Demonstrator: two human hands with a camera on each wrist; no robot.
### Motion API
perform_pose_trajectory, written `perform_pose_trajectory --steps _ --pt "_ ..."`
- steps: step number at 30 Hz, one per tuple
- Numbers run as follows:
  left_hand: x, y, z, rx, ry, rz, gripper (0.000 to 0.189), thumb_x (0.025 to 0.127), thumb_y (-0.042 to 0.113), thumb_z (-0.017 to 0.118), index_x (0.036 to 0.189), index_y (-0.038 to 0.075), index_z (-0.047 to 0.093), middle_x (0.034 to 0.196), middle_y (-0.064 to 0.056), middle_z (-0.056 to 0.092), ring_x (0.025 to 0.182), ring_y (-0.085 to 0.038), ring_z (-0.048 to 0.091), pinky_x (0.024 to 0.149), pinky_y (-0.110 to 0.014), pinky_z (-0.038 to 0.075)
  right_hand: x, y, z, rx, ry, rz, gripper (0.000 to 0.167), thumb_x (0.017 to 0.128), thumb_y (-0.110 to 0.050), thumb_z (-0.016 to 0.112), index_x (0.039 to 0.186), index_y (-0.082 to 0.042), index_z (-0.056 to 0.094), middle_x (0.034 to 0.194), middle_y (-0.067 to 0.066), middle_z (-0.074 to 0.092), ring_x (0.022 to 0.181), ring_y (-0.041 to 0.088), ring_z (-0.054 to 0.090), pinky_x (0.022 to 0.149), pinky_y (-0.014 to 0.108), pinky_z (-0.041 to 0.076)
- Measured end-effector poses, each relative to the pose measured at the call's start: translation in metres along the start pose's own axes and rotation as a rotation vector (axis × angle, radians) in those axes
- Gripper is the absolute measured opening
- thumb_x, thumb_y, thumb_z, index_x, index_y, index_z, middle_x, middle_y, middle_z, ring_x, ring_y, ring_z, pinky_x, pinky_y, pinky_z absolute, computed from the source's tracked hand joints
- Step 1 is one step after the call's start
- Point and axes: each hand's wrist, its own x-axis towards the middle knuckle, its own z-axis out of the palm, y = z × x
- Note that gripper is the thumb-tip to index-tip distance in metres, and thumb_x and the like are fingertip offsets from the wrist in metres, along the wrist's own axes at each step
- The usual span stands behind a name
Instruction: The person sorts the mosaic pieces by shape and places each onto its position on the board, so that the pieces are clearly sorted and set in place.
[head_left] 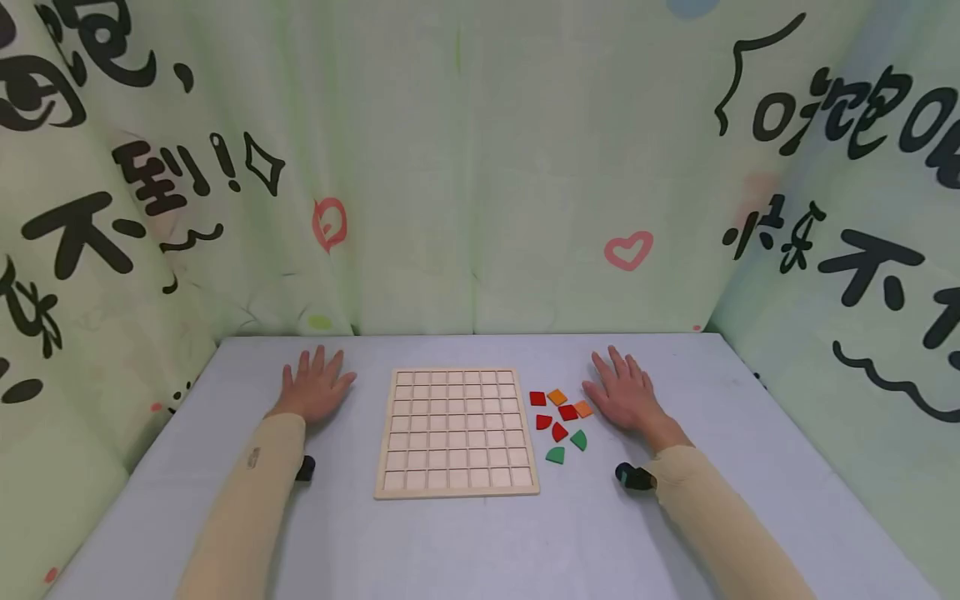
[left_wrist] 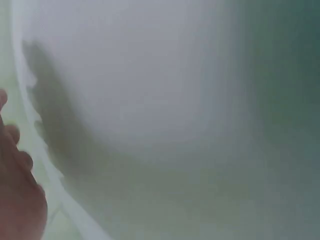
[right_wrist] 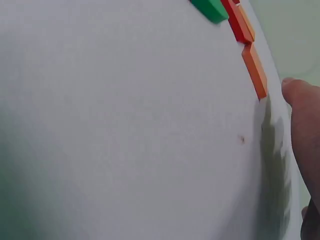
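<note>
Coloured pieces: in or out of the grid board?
Out. In the head view, all eight coloured pieces lie on the table, right of the grid board, its squares bare.

head: high, facing forward-down | left/right wrist: near, low across table [head_left: 450, 550] | head + right wrist share coloured pieces [head_left: 567, 412]

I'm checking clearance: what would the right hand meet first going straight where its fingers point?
The right hand would probably meet the pale curtain beyond the table, though depth is unclear.

Printed curtains [head_left: 555, 125] around a white table [head_left: 420, 550] make a booth.
</note>
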Motion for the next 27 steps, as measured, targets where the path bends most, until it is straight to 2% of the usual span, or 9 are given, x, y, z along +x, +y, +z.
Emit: perform_pose_trajectory --steps 5,9,13,20,27 --pt "0.000 0.024 0.006 -0.178 -0.045 0.153 0.077 0.096 0.052 0.053 0.146 -0.006 0.039 0.154 -0.031 0.025 0.143 -0.047 0.018 0.116 -0.062 0.013 -0.001 -0.013 0.003 0.087 0.067 -0.056 0.064 0.097 -0.031 0.056 0.148 0.002 0.035 0.153 0.027 0.027 0.139 0.047 0.023 0.112 0.065 0.023" --pt "-0.002 0.036 0.012 -0.306 -0.077 0.210 0.071 0.090 0.038 0.069 0.145 -0.001 0.044 0.154 -0.023 0.032 0.143 -0.041 0.026 0.117 -0.054 0.021 -0.005 -0.027 0.002 0.190 0.077 -0.059 0.058 0.096 -0.029 0.061 0.144 0.000 0.044 0.149 0.024 0.037 0.137 0.043 0.031 0.109 0.061 0.032" --pt "-0.007 0.042 0.017 -0.373 -0.080 0.263 0.066 0.084 0.030 0.077 0.138 0.001 0.052 0.148 -0.020 0.042 0.140 -0.040 0.033 0.115 -0.052 0.026 -0.010 -0.037 0.002 0.262 0.063 -0.051 0.056 0.095 -0.029 0.063 0.142 -0.003 0.048 0.147 0.023 0.041 0.137 0.041 0.033 0.108 0.061 0.035" --pt "-0.017 0.046 0.024 -0.410 -0.098 0.247 0.045 0.083 0.026 0.079 0.120 0.004 0.065 0.148 -0.013 0.044 0.141 -0.036 0.033 0.115 -0.051 0.029 -0.015 -0.044 0.009 0.311 0.071 -0.064 0.049 0.094 -0.026 0.064 0.138 -0.004 0.053 0.143 0.020 0.047 0.135 0.040 0.039 0.107 0.059 0.038" --pt "-0.023 0.042 0.022 -0.439 -0.115 0.239 0.043 0.084 0.025 0.078 0.122 0.007 0.067 0.148 -0.006 0.047 0.141 -0.032 0.034 0.115 -0.050 0.029 -0.016 -0.047 0.012 0.318 0.081 -0.117 0.043 0.093 -0.022 0.066 0.131 -0.002 0.060 0.135 0.019 0.055 0.129 0.038 0.046 0.105 0.055 0.041"
